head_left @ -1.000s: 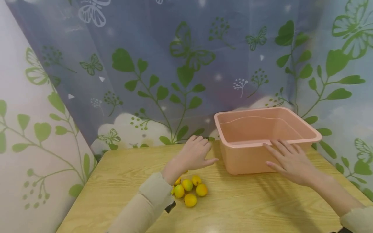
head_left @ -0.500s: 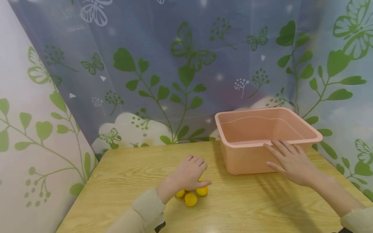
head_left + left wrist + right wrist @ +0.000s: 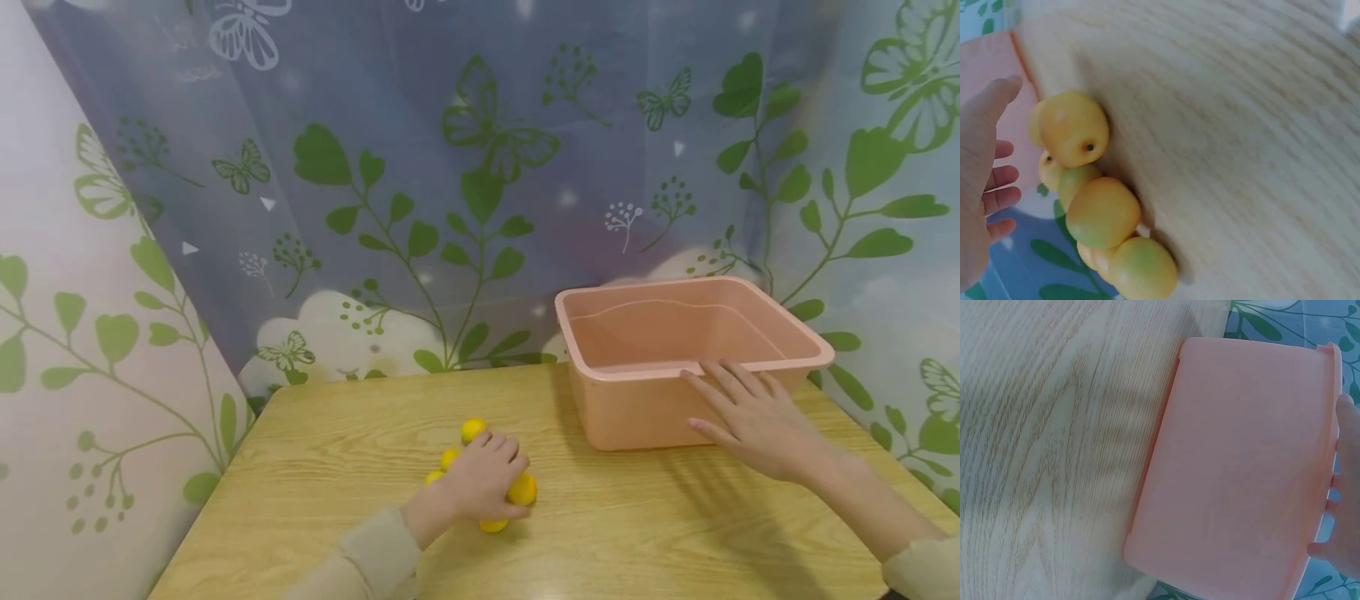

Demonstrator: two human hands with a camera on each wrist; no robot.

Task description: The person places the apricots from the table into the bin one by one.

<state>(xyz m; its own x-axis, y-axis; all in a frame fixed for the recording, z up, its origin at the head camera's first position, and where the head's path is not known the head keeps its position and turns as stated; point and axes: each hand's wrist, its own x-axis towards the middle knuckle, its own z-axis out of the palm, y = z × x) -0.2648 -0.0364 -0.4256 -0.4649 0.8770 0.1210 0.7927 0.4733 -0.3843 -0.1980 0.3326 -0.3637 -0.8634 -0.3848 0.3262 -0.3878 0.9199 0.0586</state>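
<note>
Yellow fruits [image 3: 1104,212] cluster near the left fingers [image 3: 1001,200].

Yellow fruits [image 3: 473,431] partly hidden
Left of the pink tub [image 3: 630,410], the left grip [image 3: 482,479] covers several; their full count is unclear.

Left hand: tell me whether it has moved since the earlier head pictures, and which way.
Yes. Judged against the pink tub in the head view, the left hand has moved toward the camera and slightly left, over the yellow fruits.
</note>
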